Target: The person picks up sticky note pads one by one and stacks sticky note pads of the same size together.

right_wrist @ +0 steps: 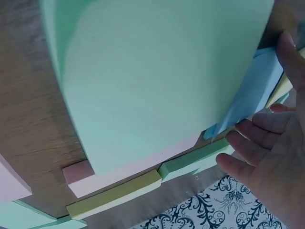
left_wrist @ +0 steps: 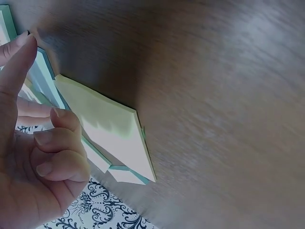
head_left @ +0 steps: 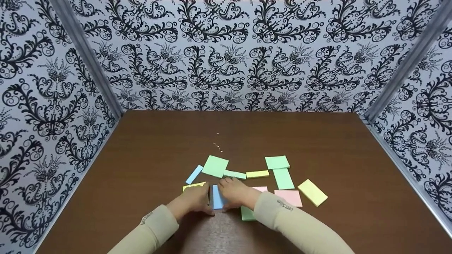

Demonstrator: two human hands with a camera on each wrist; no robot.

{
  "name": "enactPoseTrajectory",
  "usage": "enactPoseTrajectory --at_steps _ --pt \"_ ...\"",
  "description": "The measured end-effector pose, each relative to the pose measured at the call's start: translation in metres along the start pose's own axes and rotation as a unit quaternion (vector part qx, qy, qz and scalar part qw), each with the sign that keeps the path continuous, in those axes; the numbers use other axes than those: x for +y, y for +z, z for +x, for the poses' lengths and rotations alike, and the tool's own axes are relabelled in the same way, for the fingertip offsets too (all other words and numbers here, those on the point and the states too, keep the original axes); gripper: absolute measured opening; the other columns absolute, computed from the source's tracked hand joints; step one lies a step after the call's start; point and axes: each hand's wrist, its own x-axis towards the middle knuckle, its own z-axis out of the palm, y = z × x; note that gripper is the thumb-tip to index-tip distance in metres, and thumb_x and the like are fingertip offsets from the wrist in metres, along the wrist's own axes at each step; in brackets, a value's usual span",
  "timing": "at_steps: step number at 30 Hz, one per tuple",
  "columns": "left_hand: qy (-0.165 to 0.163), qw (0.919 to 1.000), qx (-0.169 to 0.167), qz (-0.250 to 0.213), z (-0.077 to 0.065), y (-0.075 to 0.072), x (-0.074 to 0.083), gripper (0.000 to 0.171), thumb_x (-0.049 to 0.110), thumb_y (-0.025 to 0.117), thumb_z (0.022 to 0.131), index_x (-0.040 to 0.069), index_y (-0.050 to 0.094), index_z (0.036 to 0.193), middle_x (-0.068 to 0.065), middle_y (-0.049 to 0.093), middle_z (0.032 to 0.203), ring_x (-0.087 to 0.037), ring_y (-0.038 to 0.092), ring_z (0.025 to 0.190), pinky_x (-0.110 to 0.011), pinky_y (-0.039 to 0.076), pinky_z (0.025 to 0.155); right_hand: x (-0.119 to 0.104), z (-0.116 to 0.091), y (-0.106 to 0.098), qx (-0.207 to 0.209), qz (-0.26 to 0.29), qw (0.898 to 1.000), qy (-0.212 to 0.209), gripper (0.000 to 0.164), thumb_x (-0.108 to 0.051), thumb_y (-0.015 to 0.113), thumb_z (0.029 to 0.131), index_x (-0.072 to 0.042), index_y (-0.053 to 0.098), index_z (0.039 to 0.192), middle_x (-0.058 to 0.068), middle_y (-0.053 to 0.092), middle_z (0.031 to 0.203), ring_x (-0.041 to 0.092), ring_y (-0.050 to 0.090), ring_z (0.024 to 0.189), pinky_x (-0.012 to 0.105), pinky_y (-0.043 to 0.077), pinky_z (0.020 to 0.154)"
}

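A blue sticky-note pad [head_left: 217, 198] lies on the table between the two hands. My left hand [head_left: 196, 198] is at its left, over a yellow pad [left_wrist: 102, 112] that it partly covers in the head view. A narrow gap shows between that hand and the blue pad. In the left wrist view its lower fingers hang loosely bent, with nothing in them. My right hand [head_left: 235, 193] rests along the blue pad's right side, fingers near the far end and thumb near the close end. A green pad [right_wrist: 157, 90] lies just right of it, partly under the wrist.
Beyond the hands lie a thin blue pad [head_left: 194, 174], a square green pad [head_left: 215, 166], a narrow green pad [head_left: 235, 174] and a narrow yellow pad [head_left: 257, 174]. Rightward are green [head_left: 283, 179], pink [head_left: 288, 198] and yellow pads [head_left: 313, 192]. Patterned walls [head_left: 229, 56] enclose the brown table [head_left: 159, 141].
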Motion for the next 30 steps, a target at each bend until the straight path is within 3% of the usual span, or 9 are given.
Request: enactPoseTrajectory --at_steps 9,15,19,23,26,30 --pt "-0.008 0.9998 -0.005 -0.017 -0.001 -0.002 -0.004 0.085 0.046 0.082 0.058 -0.006 0.046 0.115 -0.014 0.061 0.086 -0.024 0.059 0.076 -0.042 0.048 0.070 -0.003 0.000 0.002 0.022 0.031 0.999 -0.010 0.072 -0.054 0.062 0.078 -0.001 0.050 0.125 0.009 0.051 0.120 0.022 0.050 0.109 0.036 0.041 0.092" --pt "-0.025 0.9991 -0.026 -0.023 -0.002 -0.005 -0.006 0.094 0.047 0.082 0.058 -0.008 0.042 0.122 -0.015 0.061 0.091 -0.026 0.059 0.083 -0.043 0.048 0.077 -0.004 0.004 0.003 0.018 0.034 0.999 -0.014 0.076 -0.052 0.063 0.074 0.000 0.048 0.127 0.010 0.050 0.122 0.023 0.049 0.109 0.034 0.040 0.093" --pt "-0.019 0.9989 -0.026 -0.035 -0.004 -0.006 -0.008 0.095 0.047 0.082 0.058 -0.007 0.041 0.125 -0.015 0.062 0.097 -0.027 0.059 0.090 -0.043 0.046 0.081 -0.001 0.006 0.003 0.048 0.046 0.998 -0.008 0.077 -0.049 0.066 0.071 0.001 0.048 0.127 0.012 0.051 0.122 0.024 0.049 0.109 0.036 0.040 0.092" --pt "-0.017 0.9992 -0.017 -0.032 -0.005 -0.006 -0.009 0.096 0.047 0.082 0.059 -0.008 0.040 0.126 -0.013 0.061 0.094 -0.026 0.058 0.088 -0.041 0.046 0.080 0.010 0.002 -0.001 0.096 0.065 0.993 -0.002 0.074 -0.045 0.066 0.071 0.004 0.049 0.124 0.015 0.052 0.119 0.027 0.051 0.107 0.039 0.041 0.091" --pt "-0.011 0.9995 -0.008 -0.029 -0.006 -0.005 -0.004 0.087 0.046 0.082 0.059 -0.007 0.047 0.117 -0.011 0.059 0.087 -0.025 0.057 0.081 -0.040 0.047 0.074 0.024 -0.005 -0.005 0.121 0.088 0.989 0.001 0.073 -0.043 0.065 0.072 0.007 0.049 0.122 0.018 0.052 0.119 0.030 0.050 0.109 0.041 0.040 0.092" --pt "0.009 0.9997 -0.001 -0.023 -0.006 -0.001 0.012 0.078 0.047 0.081 0.060 -0.005 0.052 0.111 -0.015 0.057 0.097 -0.030 0.056 0.087 -0.042 0.047 0.073 0.044 -0.021 -0.009 0.139 0.138 0.981 0.002 0.072 -0.038 0.066 0.071 0.009 0.047 0.123 0.021 0.050 0.121 0.033 0.047 0.113 0.044 0.038 0.094"
